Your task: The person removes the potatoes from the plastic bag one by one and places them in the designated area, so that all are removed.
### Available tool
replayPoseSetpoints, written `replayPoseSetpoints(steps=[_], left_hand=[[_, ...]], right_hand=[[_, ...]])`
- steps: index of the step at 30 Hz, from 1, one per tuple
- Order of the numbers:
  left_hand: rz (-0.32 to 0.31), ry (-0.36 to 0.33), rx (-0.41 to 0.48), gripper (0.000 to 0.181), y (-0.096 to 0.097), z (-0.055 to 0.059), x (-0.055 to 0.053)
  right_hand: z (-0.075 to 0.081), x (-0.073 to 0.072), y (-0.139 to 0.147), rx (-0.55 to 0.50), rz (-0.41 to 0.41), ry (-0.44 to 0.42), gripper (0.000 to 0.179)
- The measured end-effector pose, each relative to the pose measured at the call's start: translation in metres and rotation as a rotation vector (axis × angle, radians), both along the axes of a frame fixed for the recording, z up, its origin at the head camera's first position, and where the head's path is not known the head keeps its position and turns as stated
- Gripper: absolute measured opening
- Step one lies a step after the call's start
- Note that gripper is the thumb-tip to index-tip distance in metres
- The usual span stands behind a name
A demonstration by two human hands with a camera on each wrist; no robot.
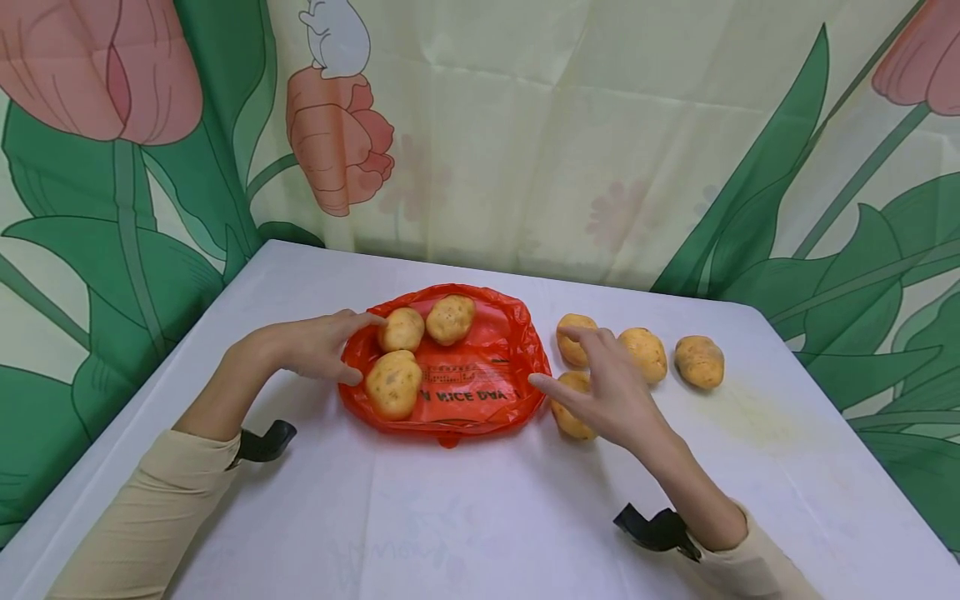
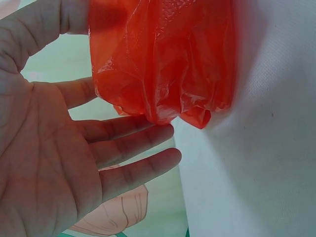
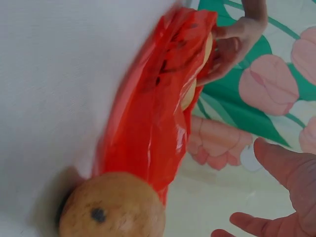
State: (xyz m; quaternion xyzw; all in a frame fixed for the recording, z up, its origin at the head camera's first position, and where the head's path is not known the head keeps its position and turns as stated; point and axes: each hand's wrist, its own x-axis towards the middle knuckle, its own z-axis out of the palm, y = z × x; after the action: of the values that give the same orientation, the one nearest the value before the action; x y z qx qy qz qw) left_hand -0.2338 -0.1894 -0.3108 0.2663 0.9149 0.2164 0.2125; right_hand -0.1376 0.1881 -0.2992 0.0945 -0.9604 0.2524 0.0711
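A red plastic bag [image 1: 528, 333] lies spread open on the table, its rim rolled outward into a shallow bowl. Three potatoes sit inside: a large one [image 1: 394, 385] at front left, a smaller one [image 1: 403, 328] behind it and a third [image 1: 451, 320] at the back. My left hand [image 1: 318, 346] is at the bag's left rim, fingers extended against the red plastic [image 2: 163, 54] in the left wrist view. My right hand [image 1: 613, 390] hovers right of the bag with spread fingers, holding nothing. Beneath it lie a near potato [image 1: 573, 408] and a far potato [image 1: 574, 340], both partly covered.
Farther right on the white-covered table [image 1: 465, 517] rest two more potatoes, one pale [image 1: 643, 355] and one browner [image 1: 700, 362]. A faint yellowish stain [image 1: 757, 415] marks the cloth there. Behind the table hangs a curtain [image 1: 525, 150] printed with tulips and a rabbit.
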Motion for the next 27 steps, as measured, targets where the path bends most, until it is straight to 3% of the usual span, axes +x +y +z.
replayPoseSetpoints(steps=[9,15,27], left_hand=[[0.005,-0.007,0.002,0.077,0.000,0.003,0.001],[0.005,-0.004,0.001,0.078,0.000,0.003,0.001],[0.010,-0.015,0.001,0.078,0.000,0.003,0.001]], right_hand=[[0.005,-0.005,-0.026,-0.067,0.091,0.025,0.076],[0.005,-0.006,-0.041,-0.102,0.123,-0.002,0.074],[-0.003,-0.009,-0.068,-0.181,0.202,-0.028,0.067]])
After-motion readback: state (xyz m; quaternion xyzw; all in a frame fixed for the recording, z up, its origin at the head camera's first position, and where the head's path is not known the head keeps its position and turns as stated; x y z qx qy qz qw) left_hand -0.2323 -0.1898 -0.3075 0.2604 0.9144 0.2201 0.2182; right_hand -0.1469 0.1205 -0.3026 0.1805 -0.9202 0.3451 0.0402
